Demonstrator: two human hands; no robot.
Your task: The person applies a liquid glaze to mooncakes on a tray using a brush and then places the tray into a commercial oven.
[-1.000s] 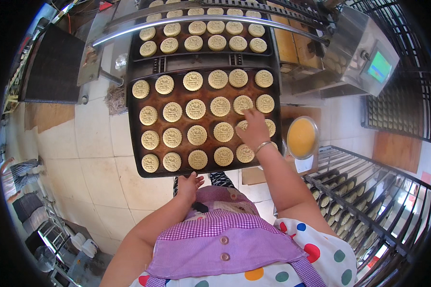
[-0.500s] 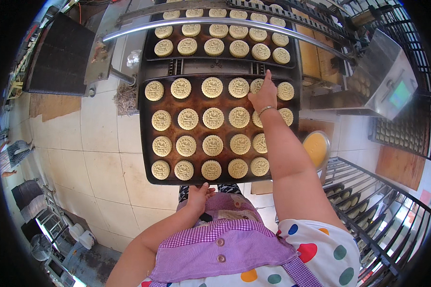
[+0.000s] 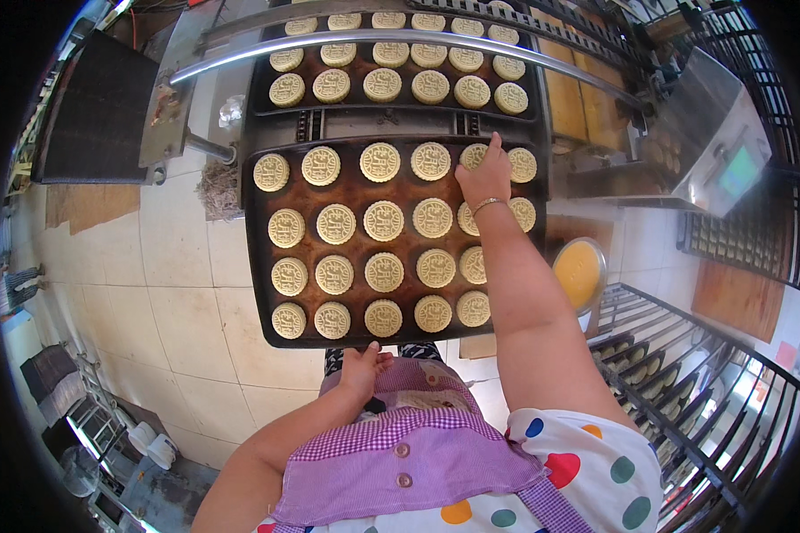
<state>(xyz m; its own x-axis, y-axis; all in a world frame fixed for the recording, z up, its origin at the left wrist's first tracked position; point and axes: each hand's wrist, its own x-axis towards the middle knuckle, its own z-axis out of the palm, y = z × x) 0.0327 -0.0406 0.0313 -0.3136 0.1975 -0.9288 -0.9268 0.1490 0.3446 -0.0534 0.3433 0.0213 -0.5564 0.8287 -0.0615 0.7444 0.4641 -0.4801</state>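
Observation:
In front of me a dark baking tray (image 3: 408,199) carries rows of round, pale mooncakes (image 3: 384,272) with stamped tops and scalloped edges. My left hand (image 3: 362,369) grips the tray's near edge, thumb at the rim, its other fingers partly hidden. At the far right part of the tray, my right hand (image 3: 486,180) has thumb and fingers around a mooncake (image 3: 473,156) in the far row, which it partly covers. My right forearm hides some mooncakes nearer to me.
Beyond lies a second tray (image 3: 316,108) of mooncakes on a chain conveyor, under a metal bar (image 3: 356,37). To the right are a bowl of orange-yellow liquid (image 3: 580,274), a metal control box (image 3: 707,133) and a rack (image 3: 684,373) holding trays.
The scene has shifted slightly left in the picture. My hands keep their places, the left at the tray's near edge and the right at the same mooncake.

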